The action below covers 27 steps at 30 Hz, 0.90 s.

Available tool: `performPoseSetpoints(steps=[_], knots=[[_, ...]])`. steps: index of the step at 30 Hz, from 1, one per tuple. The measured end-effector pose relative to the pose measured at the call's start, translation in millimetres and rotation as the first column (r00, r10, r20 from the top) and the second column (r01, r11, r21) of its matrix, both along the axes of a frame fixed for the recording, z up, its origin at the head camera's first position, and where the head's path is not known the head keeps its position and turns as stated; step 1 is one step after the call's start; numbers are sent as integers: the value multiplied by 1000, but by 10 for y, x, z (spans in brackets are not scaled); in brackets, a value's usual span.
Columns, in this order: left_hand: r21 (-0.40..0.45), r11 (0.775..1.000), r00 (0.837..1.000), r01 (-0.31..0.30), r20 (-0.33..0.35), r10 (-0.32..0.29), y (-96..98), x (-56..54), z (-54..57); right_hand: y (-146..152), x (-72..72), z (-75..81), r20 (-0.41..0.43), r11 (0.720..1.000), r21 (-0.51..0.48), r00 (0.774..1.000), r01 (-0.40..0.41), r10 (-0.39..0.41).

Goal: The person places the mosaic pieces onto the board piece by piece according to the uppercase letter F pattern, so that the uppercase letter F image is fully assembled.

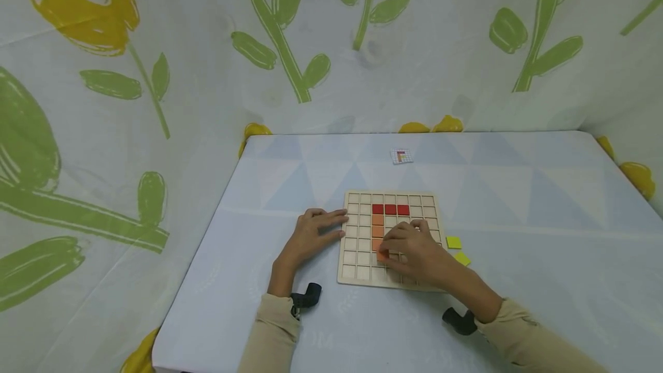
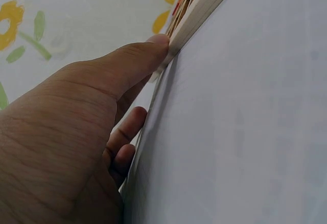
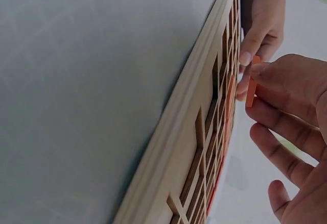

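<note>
A wooden grid board [image 1: 363, 273] lies on the table, with red tiles [image 1: 391, 209] in a row near its top. Below the leftmost red one runs a column of orange tiles [image 1: 378, 220]. Between thumb and fingers, my right hand [image 1: 420, 253] pinches another orange tile [image 3: 251, 89], held on edge close over the board in line with that column. My left hand [image 1: 312, 236] touches the board's left edge with extended fingers; the left wrist view has its thumb [image 2: 140, 60] against the wooden side.
Two yellow tiles, an upper one [image 1: 453, 242] and a lower one [image 1: 462, 258], lie just right of the board. A small printed pattern card [image 1: 401, 156] sits near the table's far edge. Flower-patterned cloth [image 1: 414, 73] hangs behind the table [image 1: 544, 281].
</note>
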<state>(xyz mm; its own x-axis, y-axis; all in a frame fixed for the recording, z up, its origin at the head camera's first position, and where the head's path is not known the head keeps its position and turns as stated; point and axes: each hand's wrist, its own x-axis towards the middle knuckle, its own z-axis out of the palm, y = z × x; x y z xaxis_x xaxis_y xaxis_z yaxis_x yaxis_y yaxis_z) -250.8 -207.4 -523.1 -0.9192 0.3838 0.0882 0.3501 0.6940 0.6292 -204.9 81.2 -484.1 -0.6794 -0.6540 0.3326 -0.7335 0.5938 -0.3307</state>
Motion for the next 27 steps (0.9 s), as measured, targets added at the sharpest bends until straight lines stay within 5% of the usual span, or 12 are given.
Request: performPoseSetpoints(steps=[27], knots=[[6, 1000, 1000, -11, -11, 11, 12, 19, 42, -119, 21, -84, -116, 999, 32, 992, -35, 38]])
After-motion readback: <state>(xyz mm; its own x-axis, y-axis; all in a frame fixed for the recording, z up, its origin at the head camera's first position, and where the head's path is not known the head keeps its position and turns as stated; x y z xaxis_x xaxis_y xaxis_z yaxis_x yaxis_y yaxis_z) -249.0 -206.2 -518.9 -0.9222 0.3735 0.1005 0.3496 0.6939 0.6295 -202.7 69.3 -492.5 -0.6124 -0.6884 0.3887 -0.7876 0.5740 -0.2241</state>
